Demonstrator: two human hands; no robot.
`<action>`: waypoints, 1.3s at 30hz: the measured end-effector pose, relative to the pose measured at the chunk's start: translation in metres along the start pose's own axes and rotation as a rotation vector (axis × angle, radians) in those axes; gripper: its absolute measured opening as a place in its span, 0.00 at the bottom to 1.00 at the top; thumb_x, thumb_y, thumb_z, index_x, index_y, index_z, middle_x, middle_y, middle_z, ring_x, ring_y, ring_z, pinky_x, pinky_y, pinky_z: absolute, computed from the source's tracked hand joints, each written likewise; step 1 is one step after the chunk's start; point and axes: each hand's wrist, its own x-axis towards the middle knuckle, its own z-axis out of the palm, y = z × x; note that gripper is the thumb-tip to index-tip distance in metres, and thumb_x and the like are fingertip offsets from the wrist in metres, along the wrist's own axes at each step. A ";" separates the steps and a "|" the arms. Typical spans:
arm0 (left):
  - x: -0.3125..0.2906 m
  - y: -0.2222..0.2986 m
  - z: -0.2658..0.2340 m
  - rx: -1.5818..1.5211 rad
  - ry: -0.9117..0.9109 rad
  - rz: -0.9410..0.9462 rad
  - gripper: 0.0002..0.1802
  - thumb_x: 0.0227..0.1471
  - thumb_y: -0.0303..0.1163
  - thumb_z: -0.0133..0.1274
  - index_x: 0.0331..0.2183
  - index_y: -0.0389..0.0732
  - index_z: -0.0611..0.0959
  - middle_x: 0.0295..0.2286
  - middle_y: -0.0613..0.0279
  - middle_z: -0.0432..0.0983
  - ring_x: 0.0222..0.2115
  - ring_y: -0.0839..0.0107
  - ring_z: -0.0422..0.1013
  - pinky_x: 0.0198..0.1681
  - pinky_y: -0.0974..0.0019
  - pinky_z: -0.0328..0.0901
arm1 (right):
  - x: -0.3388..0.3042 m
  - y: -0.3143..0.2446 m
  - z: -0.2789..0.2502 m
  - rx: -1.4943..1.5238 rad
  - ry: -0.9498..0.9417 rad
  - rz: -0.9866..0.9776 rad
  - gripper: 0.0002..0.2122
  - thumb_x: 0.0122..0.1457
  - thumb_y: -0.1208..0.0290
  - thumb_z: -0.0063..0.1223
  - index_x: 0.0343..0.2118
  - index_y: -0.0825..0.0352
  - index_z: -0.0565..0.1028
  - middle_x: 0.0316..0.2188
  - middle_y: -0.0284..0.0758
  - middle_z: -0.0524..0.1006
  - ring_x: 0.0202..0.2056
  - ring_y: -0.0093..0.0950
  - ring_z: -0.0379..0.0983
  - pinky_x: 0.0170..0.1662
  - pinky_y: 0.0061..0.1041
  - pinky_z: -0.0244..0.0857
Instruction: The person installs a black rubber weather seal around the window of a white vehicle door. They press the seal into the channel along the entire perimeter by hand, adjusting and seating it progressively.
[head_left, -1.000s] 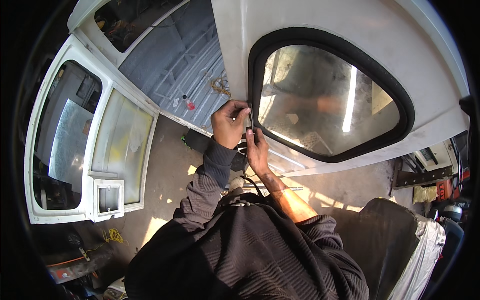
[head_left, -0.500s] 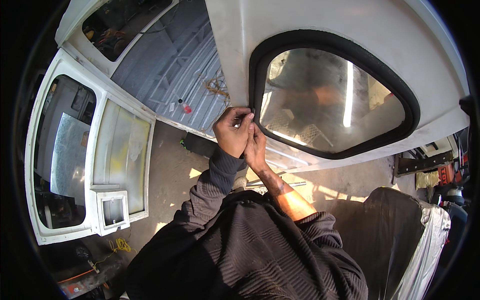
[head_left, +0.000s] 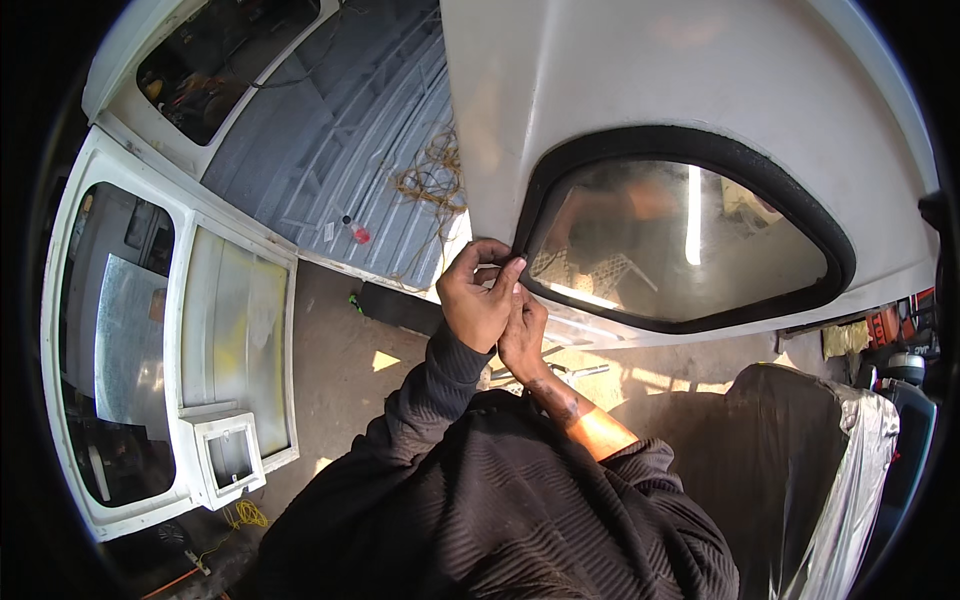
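A black rubber window seal (head_left: pixel 690 139) frames the tinted glass pane (head_left: pixel 640 250) in a white vehicle door (head_left: pixel 620 60) in front of me. At the seal's lower left corner, my left hand (head_left: pixel 478 303) is closed, thumb and forefinger pinched on the edge of the rubber. Just below and to its right, my right hand (head_left: pixel 522 333) is raised with its fingers bunched together, close against the left thumb. Whatever the right fingertips hold, if anything, is hidden. Reflections and smudges show on the glass.
Left of the door lies a ribbed grey vehicle floor (head_left: pixel 330 170) with tangled cord (head_left: pixel 435 178) and a small bottle of red liquid (head_left: pixel 356 231). Another white door (head_left: pixel 185 330) stands open at far left. A covered object (head_left: pixel 800 450) is at lower right.
My view has shifted, so the door, seal and both hands appear lower and slightly farther right. Both hands stay together at the seal's left corner, the left still pinching.
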 end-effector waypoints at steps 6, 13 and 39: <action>0.001 0.001 0.000 0.080 -0.027 0.036 0.07 0.47 0.18 0.55 0.31 0.31 0.74 0.27 0.62 0.72 0.26 0.79 0.69 0.29 0.77 0.67 | 0.009 -0.017 -0.007 -0.227 -0.019 -0.013 0.21 0.65 0.59 0.37 0.24 0.73 0.73 0.13 0.41 0.68 0.16 0.25 0.63 0.22 0.28 0.59; 0.002 -0.004 -0.005 0.118 -0.054 0.065 0.08 0.46 0.19 0.55 0.30 0.31 0.73 0.26 0.61 0.71 0.27 0.77 0.70 0.31 0.73 0.68 | 0.012 -0.035 -0.016 0.018 -0.164 0.242 0.24 0.65 0.58 0.38 0.20 0.75 0.72 0.13 0.31 0.68 0.20 0.17 0.59 0.22 0.22 0.54; -0.004 -0.011 -0.003 -0.053 0.001 -0.014 0.07 0.46 0.21 0.58 0.31 0.30 0.79 0.27 0.60 0.77 0.27 0.78 0.73 0.32 0.75 0.68 | 0.006 -0.016 -0.004 0.156 -0.067 0.140 0.17 0.65 0.59 0.38 0.38 0.72 0.69 0.28 0.32 0.71 0.30 0.18 0.65 0.32 0.18 0.62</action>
